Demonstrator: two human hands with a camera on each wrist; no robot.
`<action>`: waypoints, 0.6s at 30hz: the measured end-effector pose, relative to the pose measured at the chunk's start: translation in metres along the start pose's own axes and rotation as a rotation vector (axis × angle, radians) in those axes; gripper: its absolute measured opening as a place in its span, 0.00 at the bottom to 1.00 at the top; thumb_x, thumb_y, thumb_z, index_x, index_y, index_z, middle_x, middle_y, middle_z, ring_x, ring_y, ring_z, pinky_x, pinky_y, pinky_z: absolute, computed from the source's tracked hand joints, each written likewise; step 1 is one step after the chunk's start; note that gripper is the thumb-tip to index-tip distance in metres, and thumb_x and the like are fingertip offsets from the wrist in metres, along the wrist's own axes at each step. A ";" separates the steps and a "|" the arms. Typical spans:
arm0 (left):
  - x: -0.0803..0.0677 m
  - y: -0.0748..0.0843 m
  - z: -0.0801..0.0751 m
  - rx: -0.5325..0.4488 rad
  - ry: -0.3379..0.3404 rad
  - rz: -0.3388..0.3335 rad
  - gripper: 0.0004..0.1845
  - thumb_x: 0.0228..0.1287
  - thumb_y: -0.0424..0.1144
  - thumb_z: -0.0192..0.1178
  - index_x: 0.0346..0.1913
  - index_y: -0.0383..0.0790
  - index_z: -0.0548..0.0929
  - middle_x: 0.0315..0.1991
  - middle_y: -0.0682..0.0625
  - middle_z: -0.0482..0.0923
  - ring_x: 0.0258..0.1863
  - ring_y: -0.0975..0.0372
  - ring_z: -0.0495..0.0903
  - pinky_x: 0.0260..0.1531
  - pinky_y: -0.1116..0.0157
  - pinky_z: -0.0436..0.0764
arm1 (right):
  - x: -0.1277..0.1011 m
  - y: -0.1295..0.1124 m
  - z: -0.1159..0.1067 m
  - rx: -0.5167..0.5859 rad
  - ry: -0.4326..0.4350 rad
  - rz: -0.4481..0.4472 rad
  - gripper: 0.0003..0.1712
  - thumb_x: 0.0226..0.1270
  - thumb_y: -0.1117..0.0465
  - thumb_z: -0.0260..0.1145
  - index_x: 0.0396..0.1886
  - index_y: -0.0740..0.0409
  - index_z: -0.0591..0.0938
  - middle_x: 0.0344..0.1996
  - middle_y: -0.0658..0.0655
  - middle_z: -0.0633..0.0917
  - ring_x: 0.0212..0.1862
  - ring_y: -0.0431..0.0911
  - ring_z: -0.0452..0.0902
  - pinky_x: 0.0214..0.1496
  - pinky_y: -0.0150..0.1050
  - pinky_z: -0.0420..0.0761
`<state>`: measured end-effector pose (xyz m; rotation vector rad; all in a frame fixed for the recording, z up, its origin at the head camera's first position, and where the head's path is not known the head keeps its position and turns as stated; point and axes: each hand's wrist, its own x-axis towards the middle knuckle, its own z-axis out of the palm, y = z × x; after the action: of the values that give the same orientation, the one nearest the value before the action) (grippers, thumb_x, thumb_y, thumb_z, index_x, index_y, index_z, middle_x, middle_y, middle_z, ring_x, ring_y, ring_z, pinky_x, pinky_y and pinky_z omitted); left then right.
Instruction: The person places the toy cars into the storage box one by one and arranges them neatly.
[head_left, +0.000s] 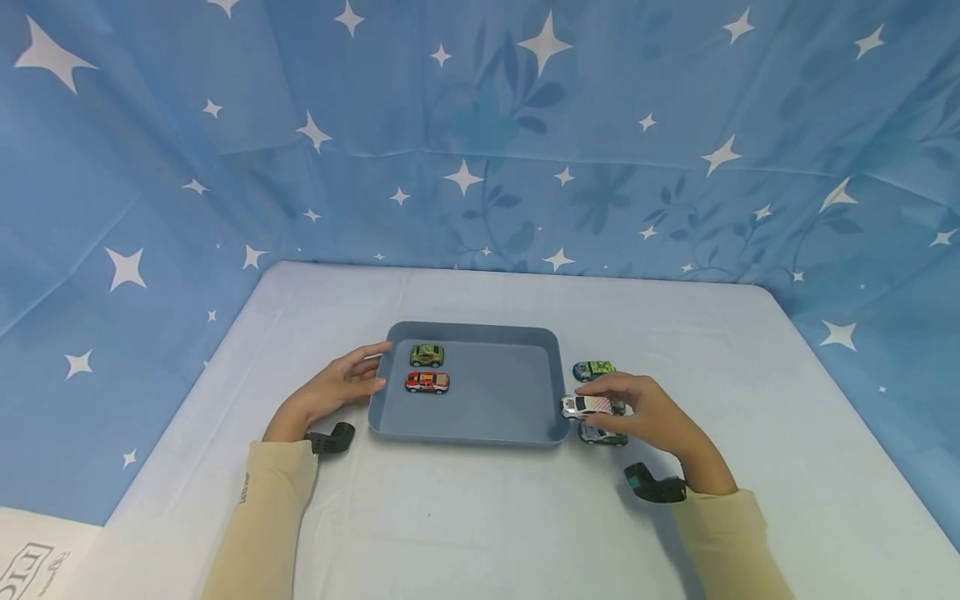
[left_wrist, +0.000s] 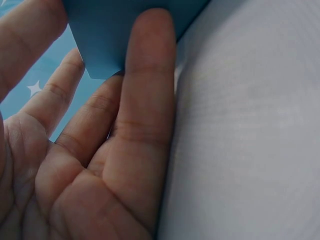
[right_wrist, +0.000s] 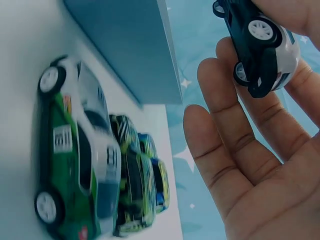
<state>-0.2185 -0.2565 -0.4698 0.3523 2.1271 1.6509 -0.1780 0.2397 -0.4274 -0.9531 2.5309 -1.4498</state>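
Two cream sleeves [head_left: 262, 508] nearest, each ending in a black wrist mount [head_left: 654, 485], over a pale table [head_left: 480, 525]. Just beyond, the right hand [head_left: 645, 412], fingers and thumb pinched round a white car [head_left: 587, 406], held clear of the table at the right rim of the grey-blue tray [head_left: 465, 437]; seen from the right wrist with its dark underside and wheels turned toward the palm [right_wrist: 260, 47]. Below that hand, a green-and-white car [head_left: 603, 435] on the table, just beside the tray's outer wall. Across the tray, the left hand [head_left: 337, 387], fingers straight and relaxed, tips laid against the left wall, gripping nothing. For a clean job, judging by this: keep the pinch on the car's sides, lift high enough to clear the rim, turn the wheels downward before setting down, and let go only once all four rest flat. Aim for the bare floor of the tray, well apart from the red car [head_left: 427, 382] and, behind it, the olive-green car [head_left: 426, 356], both parked near the left end. Keep the left fingertips pressed lightly to stop any sliding. Mind the knuckles over the cars waiting on the table. Farther right, a blue-green car [head_left: 594, 370] beside the tray's far corner. Farthest off, a blue star-printed cloth [head_left: 480, 125] behind the table.
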 end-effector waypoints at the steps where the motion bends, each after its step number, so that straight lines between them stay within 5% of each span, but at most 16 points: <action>1: 0.000 0.000 0.000 -0.002 0.001 -0.001 0.41 0.81 0.36 0.63 0.87 0.34 0.54 0.83 0.26 0.55 0.82 0.35 0.57 0.73 0.42 0.72 | 0.001 -0.001 0.001 0.004 -0.002 0.003 0.20 0.64 0.75 0.78 0.56 0.68 0.89 0.50 0.60 0.89 0.50 0.34 0.82 0.59 0.26 0.81; 18: 0.000 0.000 0.000 -0.004 0.005 0.000 0.41 0.81 0.36 0.63 0.87 0.35 0.54 0.83 0.27 0.55 0.82 0.35 0.57 0.72 0.42 0.73 | 0.020 -0.011 0.018 0.035 -0.006 0.005 0.19 0.65 0.75 0.77 0.56 0.69 0.89 0.46 0.59 0.87 0.46 0.39 0.81 0.57 0.30 0.83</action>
<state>-0.2185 -0.2570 -0.4700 0.3473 2.1272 1.6571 -0.1824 0.2108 -0.4240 -0.9436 2.4926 -1.4826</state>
